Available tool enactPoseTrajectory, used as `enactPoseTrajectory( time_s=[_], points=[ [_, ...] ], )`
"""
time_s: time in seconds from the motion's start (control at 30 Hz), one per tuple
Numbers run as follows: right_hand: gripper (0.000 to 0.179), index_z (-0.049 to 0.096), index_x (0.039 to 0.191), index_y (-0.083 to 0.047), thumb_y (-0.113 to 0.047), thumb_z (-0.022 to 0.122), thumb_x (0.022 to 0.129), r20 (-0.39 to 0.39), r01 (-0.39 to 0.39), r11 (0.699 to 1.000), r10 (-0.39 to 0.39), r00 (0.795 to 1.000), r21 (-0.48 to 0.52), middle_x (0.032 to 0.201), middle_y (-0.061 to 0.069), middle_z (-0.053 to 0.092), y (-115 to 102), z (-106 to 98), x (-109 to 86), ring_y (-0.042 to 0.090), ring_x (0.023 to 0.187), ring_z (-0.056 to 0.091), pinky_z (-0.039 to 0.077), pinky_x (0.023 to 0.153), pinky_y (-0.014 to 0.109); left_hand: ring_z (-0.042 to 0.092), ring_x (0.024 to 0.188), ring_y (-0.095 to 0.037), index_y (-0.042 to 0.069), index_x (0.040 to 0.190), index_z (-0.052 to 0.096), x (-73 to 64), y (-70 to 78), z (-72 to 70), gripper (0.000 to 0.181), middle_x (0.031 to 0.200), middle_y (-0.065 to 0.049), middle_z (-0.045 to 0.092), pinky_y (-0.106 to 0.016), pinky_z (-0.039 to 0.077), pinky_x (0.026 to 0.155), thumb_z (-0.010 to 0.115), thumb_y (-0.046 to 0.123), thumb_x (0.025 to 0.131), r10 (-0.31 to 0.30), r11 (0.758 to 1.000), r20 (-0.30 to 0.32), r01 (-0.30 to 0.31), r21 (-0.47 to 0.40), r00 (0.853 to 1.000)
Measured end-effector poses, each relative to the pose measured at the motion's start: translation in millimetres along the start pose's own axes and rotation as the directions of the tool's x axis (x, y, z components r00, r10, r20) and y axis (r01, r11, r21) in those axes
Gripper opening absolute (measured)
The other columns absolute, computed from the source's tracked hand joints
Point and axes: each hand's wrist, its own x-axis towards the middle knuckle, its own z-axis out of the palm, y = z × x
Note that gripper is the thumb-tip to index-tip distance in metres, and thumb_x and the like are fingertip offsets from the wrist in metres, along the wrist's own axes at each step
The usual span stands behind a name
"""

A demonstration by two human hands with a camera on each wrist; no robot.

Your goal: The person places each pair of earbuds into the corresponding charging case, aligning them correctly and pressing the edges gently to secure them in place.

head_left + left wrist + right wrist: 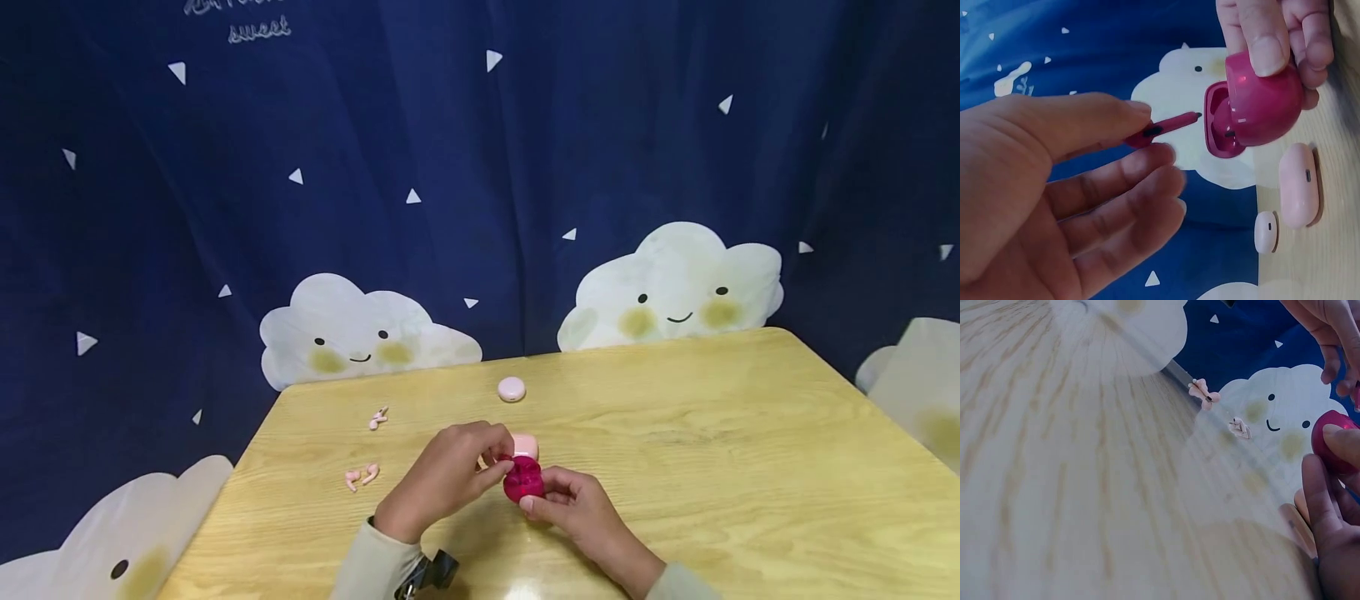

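Observation:
My left hand [448,468] pinches a magenta earbud [1175,124] between thumb and index finger, its stem pointing at the case. The other fingers spread loosely below it in the left wrist view. With thumb and fingers, my right hand [588,515] holds a glossy magenta earbud case [523,481] over the table. The case's lid is up, and its hollow inside faces the left hand. A gap shows between the stem tip and the case rim in the left wrist view. In the right wrist view the magenta case [1330,439] is partly hidden by the right thumb.
Just beyond the hands lies a pink case [527,444], with a smaller pale pink round case [512,388] farther back. Pink earbuds lie in two groups on the left, a nearer pair [371,473] and a farther group [378,419]. A blue cloud-print curtain [517,167] hangs behind the wooden table [712,433].

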Motion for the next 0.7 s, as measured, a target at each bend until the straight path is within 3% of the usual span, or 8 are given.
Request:
enactPoseTrajectory(
  time_s=[0.23,0.7],
  points=[
    [0.031,0.063,0.105,0.010,-0.010,0.074,0.084,-0.014,-0.005,1.000,0.005,1.000,-0.023,0.098,0.017,0.067,-1.3,-1.0,2.7,0.016,0.084,0.068,0.056,0.074,0.029,0.057,0.071,0.000,0.014,0.088,0.068,3.2,4.4,3.2,0.009,0.080,0.009,0.061,-0.017,0.050,0.064,0.069,0.005,0.085,0.000,0.999,-0.030,-0.002,-0.040,1.000],
    [0.034,0.063,0.107,0.010,-0.010,0.076,0.082,-0.034,-0.043,0.999,0.043,0.999,-0.017,0.098,0.016,0.066,-2.7,0.4,1.9,0.016,0.086,0.067,0.056,0.075,0.028,0.060,0.076,0.002,0.011,0.092,0.071,4.2,3.1,4.4,0.012,0.086,0.004,0.069,-0.013,0.049,0.068,0.073,0.003,0.083,-0.031,0.996,0.033,0.034,-0.084,0.999]
  ],
)
